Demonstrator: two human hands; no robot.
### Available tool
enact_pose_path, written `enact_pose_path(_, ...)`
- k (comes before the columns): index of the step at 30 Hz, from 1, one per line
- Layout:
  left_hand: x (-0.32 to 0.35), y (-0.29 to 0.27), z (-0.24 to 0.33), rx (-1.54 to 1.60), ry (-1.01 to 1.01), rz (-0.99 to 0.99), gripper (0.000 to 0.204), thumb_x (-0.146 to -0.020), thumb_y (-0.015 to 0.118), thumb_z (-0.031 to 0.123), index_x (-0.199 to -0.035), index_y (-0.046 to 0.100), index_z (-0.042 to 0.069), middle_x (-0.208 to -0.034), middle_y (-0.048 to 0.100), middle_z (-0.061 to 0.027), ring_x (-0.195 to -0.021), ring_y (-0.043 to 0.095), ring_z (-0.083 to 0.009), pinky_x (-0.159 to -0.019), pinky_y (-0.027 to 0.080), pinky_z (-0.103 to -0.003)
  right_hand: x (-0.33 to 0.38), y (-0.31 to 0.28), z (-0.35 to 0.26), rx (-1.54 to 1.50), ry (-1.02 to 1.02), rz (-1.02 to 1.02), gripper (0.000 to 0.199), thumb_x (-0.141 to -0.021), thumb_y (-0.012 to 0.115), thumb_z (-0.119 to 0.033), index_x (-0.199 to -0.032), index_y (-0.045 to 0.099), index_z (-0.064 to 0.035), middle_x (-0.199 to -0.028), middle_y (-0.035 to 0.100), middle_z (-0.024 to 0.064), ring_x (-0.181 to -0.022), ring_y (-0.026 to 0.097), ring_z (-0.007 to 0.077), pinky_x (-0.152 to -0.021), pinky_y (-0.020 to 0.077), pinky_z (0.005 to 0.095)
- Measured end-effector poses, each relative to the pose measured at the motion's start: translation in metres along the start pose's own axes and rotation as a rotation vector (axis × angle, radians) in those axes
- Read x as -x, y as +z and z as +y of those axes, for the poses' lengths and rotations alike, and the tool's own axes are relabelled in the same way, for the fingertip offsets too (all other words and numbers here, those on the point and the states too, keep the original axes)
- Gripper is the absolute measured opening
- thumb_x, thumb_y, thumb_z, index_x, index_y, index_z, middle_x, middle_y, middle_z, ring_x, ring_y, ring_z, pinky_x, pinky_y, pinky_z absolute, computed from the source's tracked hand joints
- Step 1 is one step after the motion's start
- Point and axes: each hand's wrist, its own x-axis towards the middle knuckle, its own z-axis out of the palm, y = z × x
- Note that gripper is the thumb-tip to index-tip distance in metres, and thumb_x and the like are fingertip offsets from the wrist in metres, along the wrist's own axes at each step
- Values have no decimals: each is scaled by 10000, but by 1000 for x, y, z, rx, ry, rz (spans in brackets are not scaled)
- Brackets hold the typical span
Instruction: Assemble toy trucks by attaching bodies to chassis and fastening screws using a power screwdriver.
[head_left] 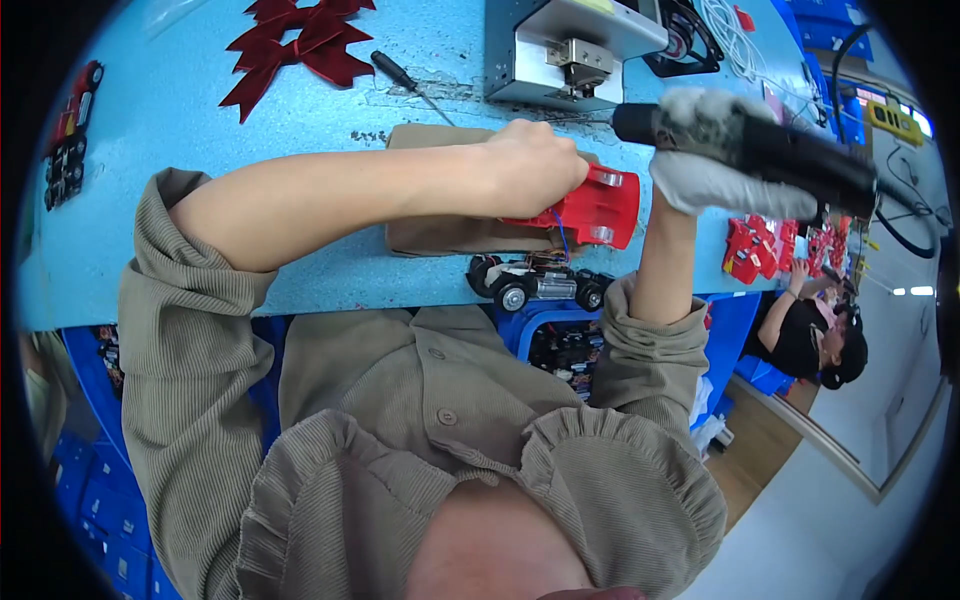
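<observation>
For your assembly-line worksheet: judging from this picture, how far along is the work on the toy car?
Done: the black wheeled chassis looks built and lies at the table edge. In hand: the left hand holds the red car body, joined to the chassis by thin wires, while the gloved right hand grips a black power tool. Left: body and chassis are not yet closed together.

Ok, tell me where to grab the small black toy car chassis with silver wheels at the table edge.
Take the black toy car chassis by its long sides, between the wheels, coming from the table's near edge. It lies lengthwise along that edge, and thin wires run up from it to the red car shell, so stay clear of its top.
</observation>
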Motion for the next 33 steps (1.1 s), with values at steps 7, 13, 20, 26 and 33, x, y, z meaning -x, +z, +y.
enact_pose_path(7,-5,-6,4,-28,-3,-21,135,-731,572,89,-822,635,12,-808,642,-172,-759,646,-330,-646,520,-399,19,-16,-99,-181,-94,-129,894,-605,377,-883,-926,593,-77,-622,472,27,-483,454,164,-474,406,303)
enact_pose_path(13,1,-6,4,-43,8,-10,96,-710,597,66,-775,610,-4,-747,630,-177,-706,646,-339,-613,525,-393,-32,-21,-7,-177,-45,-102,820,-588,407,-878,-799,563,-101,-572,409,-13,-468,386,134,-473,318,271)
enact_pose_path(20,2,-4,3,-21,7,29,108,-707,604,62,-801,614,9,-789,631,-173,-743,648,-330,-625,525,-388,-60,29,28,-291,367,-398,608,-751,528,-663,-740,525,-55,-546,482,49,-393,448,155,-375,389,271)
enact_pose_path(26,2,-2,2,-14,22,16,121,-718,594,73,-820,626,18,-814,640,-171,-761,647,-327,-645,521,-391,-13,1,6,84,123,-151,924,-577,339,-907,-867,564,-59,-600,489,52,-475,467,189,-462,410,299)
enact_pose_path(33,-5,-7,7,-33,-8,-77,161,-740,581,102,-870,648,36,-859,651,-165,-804,646,-319,-687,517,-399,26,-13,-105,-278,-35,-3,846,-633,377,-864,-853,549,-65,-540,403,7,-422,430,153,-400,383,288)
